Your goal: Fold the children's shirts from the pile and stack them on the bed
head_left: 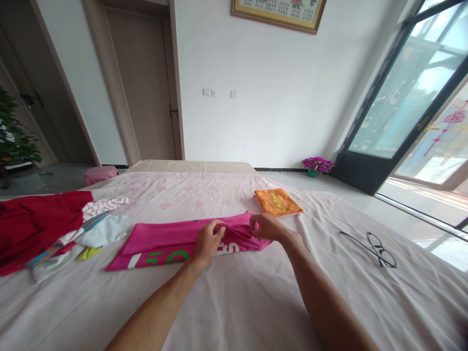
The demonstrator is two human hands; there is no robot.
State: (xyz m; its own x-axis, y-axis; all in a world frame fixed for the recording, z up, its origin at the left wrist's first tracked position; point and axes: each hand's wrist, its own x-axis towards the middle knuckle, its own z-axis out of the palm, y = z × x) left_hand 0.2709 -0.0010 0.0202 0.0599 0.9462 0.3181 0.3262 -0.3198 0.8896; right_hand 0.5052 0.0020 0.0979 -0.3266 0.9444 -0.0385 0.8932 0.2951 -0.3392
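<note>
Our forearms cross the bed to a pink garment short of its far edge, left hand and right hand fingers clamped on cloth; likely light, limp, so grip doubled folds.

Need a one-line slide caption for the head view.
Left hand and right hand grip a folded pink garment, with a folded orange cloth lying beyond it.

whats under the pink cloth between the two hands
The pale sheet shows around the pink cloth, so it probably continues underneath. Whatever lies directly beneath the cloth is covered and cannot be seen.
</note>
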